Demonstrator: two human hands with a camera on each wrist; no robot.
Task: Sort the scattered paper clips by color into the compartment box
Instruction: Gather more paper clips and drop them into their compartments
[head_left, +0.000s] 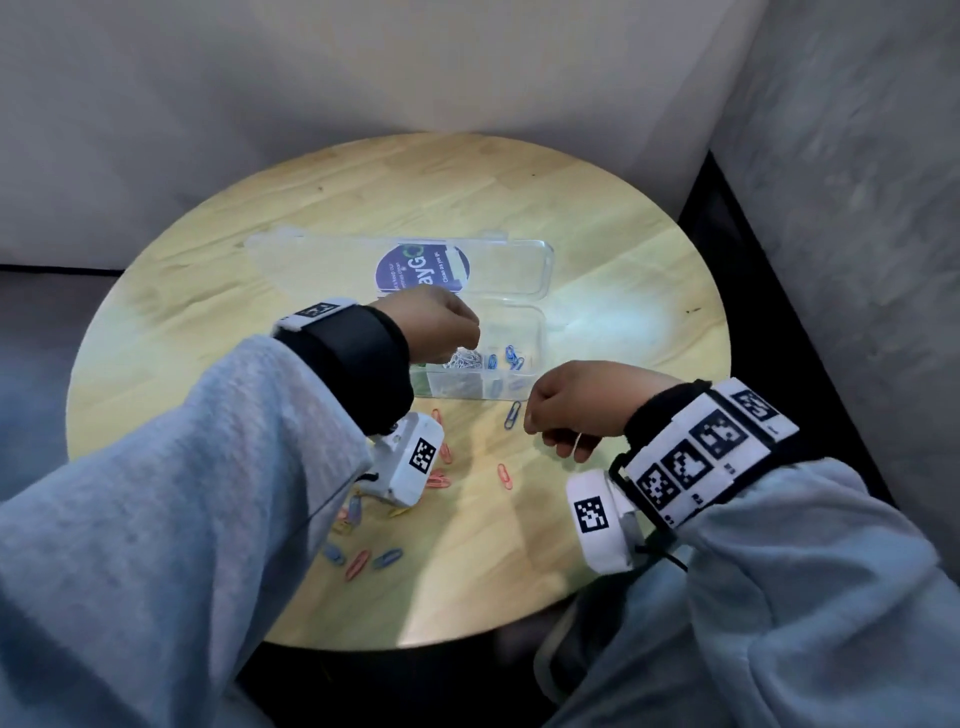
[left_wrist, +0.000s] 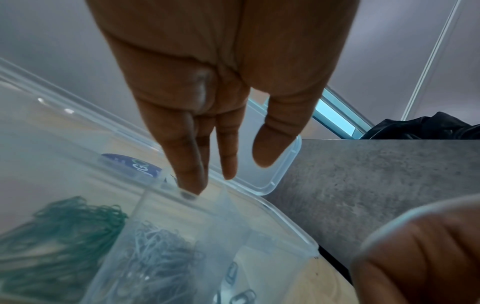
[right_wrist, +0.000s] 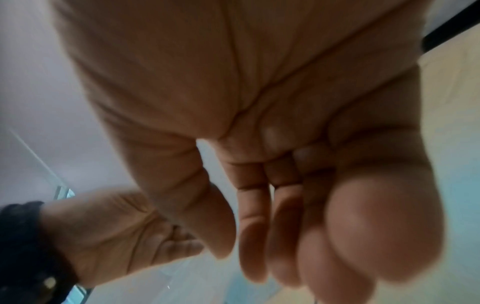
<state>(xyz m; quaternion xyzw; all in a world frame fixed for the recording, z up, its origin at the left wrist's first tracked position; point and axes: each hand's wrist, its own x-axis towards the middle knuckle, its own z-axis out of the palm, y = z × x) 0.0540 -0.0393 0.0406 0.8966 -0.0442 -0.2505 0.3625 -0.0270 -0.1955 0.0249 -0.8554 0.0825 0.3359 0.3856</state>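
Note:
A clear compartment box (head_left: 524, 332) lies open on the round wooden table (head_left: 597, 223), its lid (head_left: 514, 265) folded back. It holds green clips (left_wrist: 59, 236), silver clips (left_wrist: 155, 253) and blue clips (head_left: 511, 356) in separate compartments. My left hand (head_left: 447, 322) hovers over the silver and green compartments; its fingers (left_wrist: 192, 164) hang straight with nothing between them. My right hand (head_left: 561, 415) is just in front of the box beside a loose blue clip (head_left: 513, 414); its fingers (right_wrist: 254, 236) are loosely extended and no clip shows in them.
Loose clips lie on the near left of the table: pink ones (head_left: 504, 475) (head_left: 357, 564), blue ones (head_left: 387, 558) and a yellow one (head_left: 397, 512), partly hidden under my left sleeve. A grey wall stands to the right, pale walls behind.

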